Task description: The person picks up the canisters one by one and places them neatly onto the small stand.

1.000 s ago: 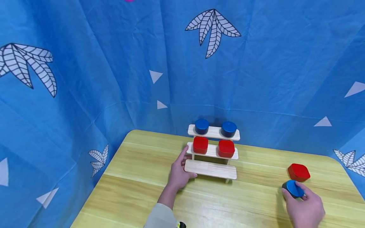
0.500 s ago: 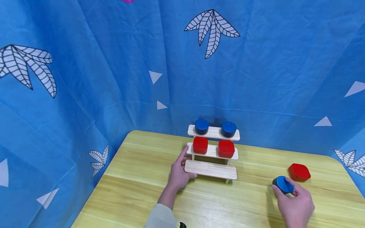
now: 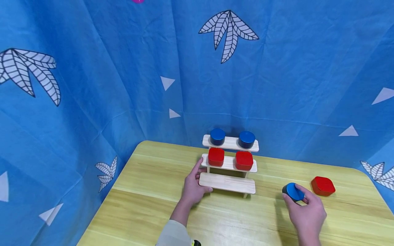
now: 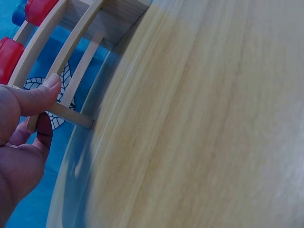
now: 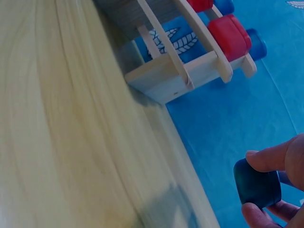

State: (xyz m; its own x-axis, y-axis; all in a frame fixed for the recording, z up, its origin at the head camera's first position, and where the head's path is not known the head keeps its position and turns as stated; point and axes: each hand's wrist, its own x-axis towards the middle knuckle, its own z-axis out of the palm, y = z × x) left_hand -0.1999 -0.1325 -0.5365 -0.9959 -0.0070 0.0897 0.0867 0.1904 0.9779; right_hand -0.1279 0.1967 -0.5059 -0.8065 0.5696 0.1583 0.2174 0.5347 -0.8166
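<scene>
A blue cloth (image 3: 123, 78) printed with white leaves and triangles hangs behind and to the left of your work. In front of it spreads the pale wood-grained surface (image 3: 147, 177), with rounded far corners. Near the far edge stands a three-tier wooden stand (image 3: 227, 182), its long axis running left to right before you, its right end facing the round blue piece (image 3: 293, 191) you hold. That piece lies to the right of the stand, well apart from it, roughly level with the lowest tier, and seems to be clear of the surface.

Your right grip (image 3: 307, 212) pinches it between thumb and fingers; your left grip (image 3: 194, 188), nearer the stand, clasps the lowest tier's left end, thumb over the edge, fingers beneath. Two blue pieces (image 3: 217, 136) sit on the top tier and two red pieces (image 3: 216, 156) on the middle one. Beyond your right grip, slightly rightward, a lone red piece (image 3: 323, 186) rests on the surface.
</scene>
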